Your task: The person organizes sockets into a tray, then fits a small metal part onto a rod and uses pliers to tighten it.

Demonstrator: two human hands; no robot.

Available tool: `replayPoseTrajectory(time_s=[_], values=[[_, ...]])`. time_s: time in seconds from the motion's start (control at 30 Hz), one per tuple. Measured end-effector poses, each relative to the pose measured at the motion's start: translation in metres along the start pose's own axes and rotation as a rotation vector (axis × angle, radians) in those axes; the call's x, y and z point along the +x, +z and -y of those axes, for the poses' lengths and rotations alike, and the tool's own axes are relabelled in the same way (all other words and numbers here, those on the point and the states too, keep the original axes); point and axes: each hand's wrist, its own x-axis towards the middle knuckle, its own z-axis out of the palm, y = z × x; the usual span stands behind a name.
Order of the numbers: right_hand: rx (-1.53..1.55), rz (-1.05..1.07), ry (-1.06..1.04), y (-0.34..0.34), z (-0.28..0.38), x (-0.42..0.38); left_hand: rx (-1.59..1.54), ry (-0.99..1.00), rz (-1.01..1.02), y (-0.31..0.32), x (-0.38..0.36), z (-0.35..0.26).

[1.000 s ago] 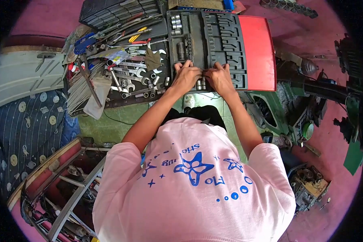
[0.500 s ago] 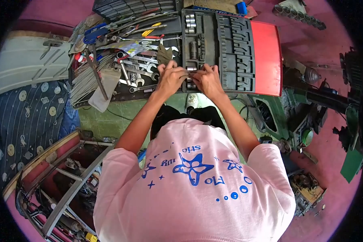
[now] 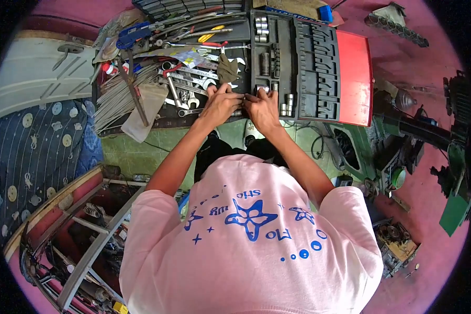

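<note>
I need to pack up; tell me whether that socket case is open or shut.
Open. The socket case lies flat with its moulded slots showing, mostly empty, and its red lid spread beside it.

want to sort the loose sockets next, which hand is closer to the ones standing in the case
Right, probably. The right hand rests on the socket case beside the upright sockets; the left hand sits nearer the wrenches.

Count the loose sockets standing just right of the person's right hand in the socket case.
2 clearly: sockets side by side in the black case, just right of the right hand. More may be hidden under the hands.
</note>
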Motion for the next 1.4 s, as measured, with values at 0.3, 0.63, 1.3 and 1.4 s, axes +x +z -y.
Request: replayPoseTrajectory(time_s=[0.3, 0.63, 1.3, 1.4], values=[[-0.002, 0.0, 0.098, 0.004, 0.016, 0.007, -0.051, -0.015, 0.031, 0.003, 0.006, 0.01], [0.187, -0.051, 0.018, 0.001, -0.006, 0.001, -0.087, 0.023, 0.005, -0.005, 0.01, 0.013], [0.22, -0.017, 0.087, -0.046, -0.118, -0.037, -0.107, 0.077, -0.064, 0.044, 0.095, -0.053], [0.249, 0.009, 0.089, -0.041, -0.125, -0.039, -0.094, 0.049, -0.037, 0.052, 0.095, -0.057]])
